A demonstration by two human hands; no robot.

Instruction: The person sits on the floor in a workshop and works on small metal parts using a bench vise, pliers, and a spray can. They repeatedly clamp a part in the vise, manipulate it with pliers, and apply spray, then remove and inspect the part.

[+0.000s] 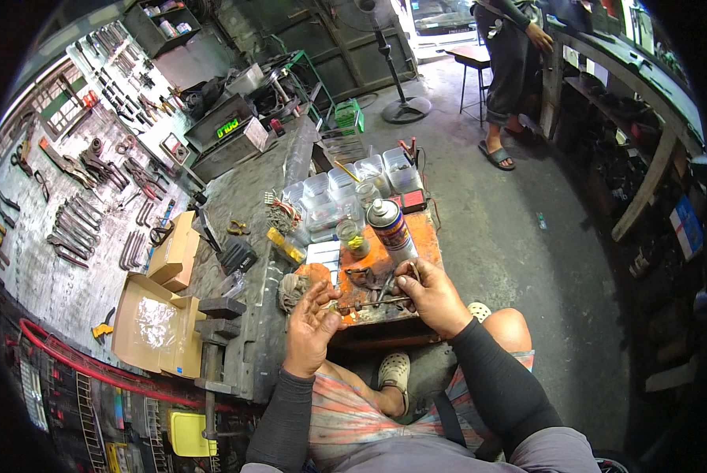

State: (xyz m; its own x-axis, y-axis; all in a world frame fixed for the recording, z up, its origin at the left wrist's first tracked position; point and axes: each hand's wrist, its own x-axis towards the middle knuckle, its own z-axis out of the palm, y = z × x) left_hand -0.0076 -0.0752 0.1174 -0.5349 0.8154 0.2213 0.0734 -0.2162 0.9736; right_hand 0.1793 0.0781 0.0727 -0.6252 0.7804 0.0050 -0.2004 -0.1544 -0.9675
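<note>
A thin metal rod (373, 303) spans the gap between my hands, above the near edge of a small orange-topped bench. My left hand (312, 327) has its fingers curled at the rod's left end. My right hand (434, 298) pinches near its right end, partly covering it. Small dark metal parts (360, 276) lie on the bench just beyond the rod. A spray can (390, 229) stands upright past my right fingers. Nearby is a glass jar (353, 239) with something yellow inside. The rod's exact kind is too small to tell.
Clear plastic bins (344, 185) line the bench's far side, beside a red-and-black device (411, 201). On the left stand a heavy workbench with a vise (215, 323), an open cardboard box (160, 323) and wall-hung wrenches (76, 225). Another person (505, 71) stands back right, near a pedestal fan (406, 109).
</note>
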